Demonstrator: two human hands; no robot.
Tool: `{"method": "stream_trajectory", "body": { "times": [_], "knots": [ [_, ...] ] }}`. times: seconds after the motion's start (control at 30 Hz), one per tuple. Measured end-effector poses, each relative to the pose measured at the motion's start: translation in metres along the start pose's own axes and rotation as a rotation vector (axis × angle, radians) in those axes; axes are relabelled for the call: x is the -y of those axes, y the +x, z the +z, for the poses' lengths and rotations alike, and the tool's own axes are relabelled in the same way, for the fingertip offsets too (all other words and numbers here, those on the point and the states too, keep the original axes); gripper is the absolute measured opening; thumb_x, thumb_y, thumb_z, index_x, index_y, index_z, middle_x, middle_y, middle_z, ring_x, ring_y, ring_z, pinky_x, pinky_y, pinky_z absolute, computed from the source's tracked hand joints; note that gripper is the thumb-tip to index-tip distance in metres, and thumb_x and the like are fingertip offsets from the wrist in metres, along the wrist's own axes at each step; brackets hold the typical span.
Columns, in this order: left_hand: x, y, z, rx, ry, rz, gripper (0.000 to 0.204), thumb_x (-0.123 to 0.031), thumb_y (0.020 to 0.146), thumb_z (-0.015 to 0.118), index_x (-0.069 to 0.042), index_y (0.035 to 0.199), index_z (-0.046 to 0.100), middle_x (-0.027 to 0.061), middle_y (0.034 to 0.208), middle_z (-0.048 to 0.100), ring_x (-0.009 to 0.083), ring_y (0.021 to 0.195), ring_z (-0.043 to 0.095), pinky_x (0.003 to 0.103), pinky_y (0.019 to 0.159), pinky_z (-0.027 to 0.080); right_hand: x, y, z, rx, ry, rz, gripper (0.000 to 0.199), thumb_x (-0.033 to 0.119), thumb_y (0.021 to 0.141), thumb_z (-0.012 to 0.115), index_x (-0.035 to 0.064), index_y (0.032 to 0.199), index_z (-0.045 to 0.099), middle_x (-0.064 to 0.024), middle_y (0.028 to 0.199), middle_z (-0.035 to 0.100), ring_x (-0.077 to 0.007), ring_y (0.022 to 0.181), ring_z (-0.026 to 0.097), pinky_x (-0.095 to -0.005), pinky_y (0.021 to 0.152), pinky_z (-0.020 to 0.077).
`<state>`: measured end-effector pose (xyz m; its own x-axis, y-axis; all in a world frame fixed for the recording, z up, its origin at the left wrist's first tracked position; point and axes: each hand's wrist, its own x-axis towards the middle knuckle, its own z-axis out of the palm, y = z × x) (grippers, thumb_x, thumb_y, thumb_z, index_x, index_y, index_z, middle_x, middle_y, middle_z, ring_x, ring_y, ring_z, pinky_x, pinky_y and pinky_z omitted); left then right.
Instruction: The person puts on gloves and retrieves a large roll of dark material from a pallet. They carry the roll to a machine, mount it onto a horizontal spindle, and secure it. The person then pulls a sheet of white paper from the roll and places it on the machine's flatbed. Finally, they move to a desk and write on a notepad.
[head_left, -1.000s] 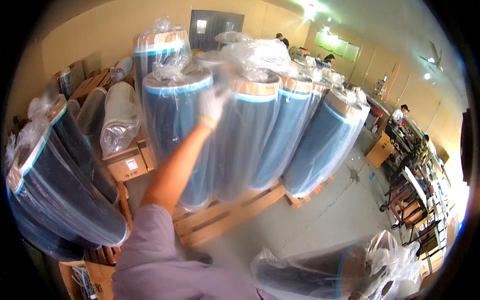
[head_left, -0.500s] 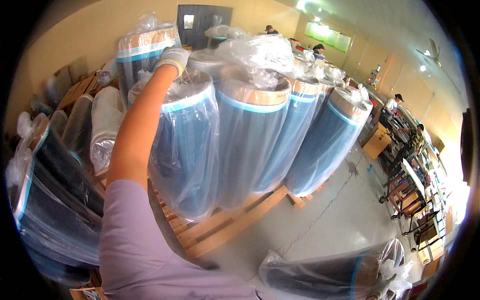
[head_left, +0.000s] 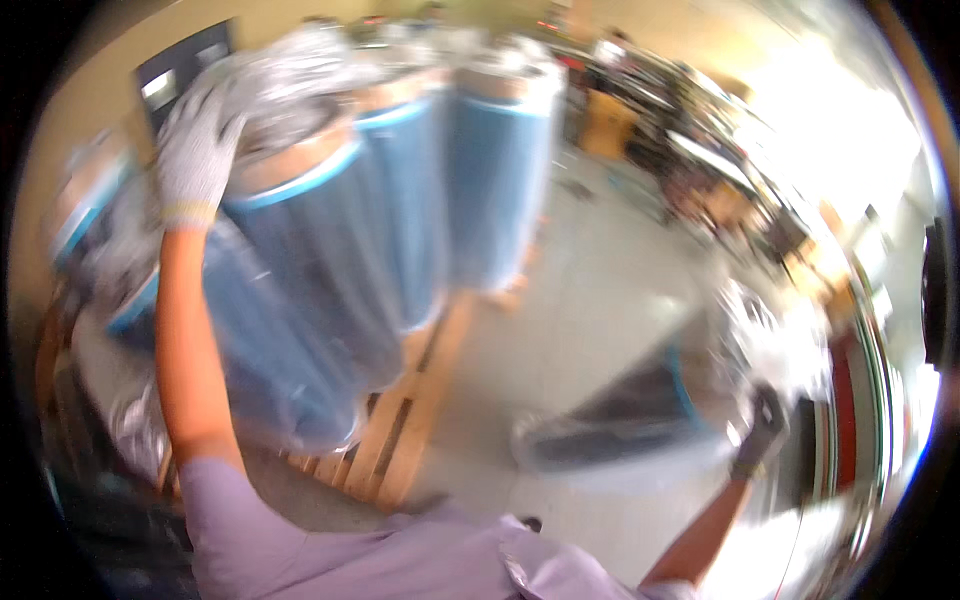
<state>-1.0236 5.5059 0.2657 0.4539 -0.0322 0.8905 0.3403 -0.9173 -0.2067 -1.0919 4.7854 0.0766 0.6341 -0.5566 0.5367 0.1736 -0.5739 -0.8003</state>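
Note:
My left hand (head_left: 200, 150), in a pale knitted glove, reaches forward with its fingers stretched out. It is at the bunched clear plastic (head_left: 300, 65) beside the open top of a tall blue roll (head_left: 315, 235) with a brown core and a light-blue band. On my right, my right hand (head_left: 763, 435), in a darker glove, is at the core end of another plastic-wrapped roll (head_left: 640, 410). Its fingers look curled on the rim there, though motion blurs them. Loose clear plastic (head_left: 765, 335) puffs out around that end.
More wrapped rolls (head_left: 500, 180) stand close together on a wooden pallet (head_left: 415, 400). A grey floor (head_left: 510, 370) lies between them and the right-hand roll. Carts and benches (head_left: 710, 160) line the far right, with a yellow box (head_left: 607, 125). A dark door (head_left: 185, 70) is at the back left.
My view has swung to the right, so the rolls on the pallet sit further left. My left hand's fingers have spread. My right hand has come into view at the right-hand roll.

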Motion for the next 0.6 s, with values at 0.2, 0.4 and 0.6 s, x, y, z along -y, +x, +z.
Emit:
{"method": "stream_trajectory", "body": {
  "times": [0.2, 0.4, 0.6],
  "knots": [
    [-0.283, -0.085, -0.049, 0.254, -1.236, 0.660, 0.053, -0.030, 0.086, 0.066, -0.011, 0.134, 0.053, 0.0071, 0.131, 0.058, 0.0248, 0.124, 0.052, 0.039, 0.106, 0.040, 0.035, -0.131, 0.050, 0.353, -0.188, 0.062, 0.070, 0.005, 0.071, 0.077, 0.0073, 0.135, 0.047, -0.0082, 0.079, 0.056, -0.0205, 0.074, 0.053, -0.0327, 0.072, 0.0484],
    [-0.478, -0.185, -0.104, 0.192, -1.457, 1.281, 0.074, -0.044, 0.080, 0.064, -0.010, 0.142, 0.041, 0.0104, 0.140, 0.048, 0.0287, 0.132, 0.042, 0.041, 0.111, 0.030, -0.117, -0.242, 0.020, 0.396, -0.754, 0.060, 0.057, 0.032, 0.069, 0.081, 0.0024, 0.107, 0.052, -0.0162, 0.089, 0.060, -0.0368, 0.080, 0.058, -0.0457, 0.071, 0.0468],
    [-0.561, -0.262, -0.117, 0.487, -1.105, 1.411, 0.078, -0.044, 0.083, 0.060, -0.003, 0.145, 0.034, 0.0148, 0.139, 0.044, 0.0301, 0.129, 0.041, 0.042, 0.112, 0.026, -0.070, -0.214, -0.029, 0.793, -0.377, 0.269, 0.058, 0.027, 0.069, 0.079, 0.0112, 0.121, 0.059, -0.0185, 0.106, 0.059, -0.0366, 0.080, 0.061, -0.0447, 0.067, 0.0490]
  ]
}}
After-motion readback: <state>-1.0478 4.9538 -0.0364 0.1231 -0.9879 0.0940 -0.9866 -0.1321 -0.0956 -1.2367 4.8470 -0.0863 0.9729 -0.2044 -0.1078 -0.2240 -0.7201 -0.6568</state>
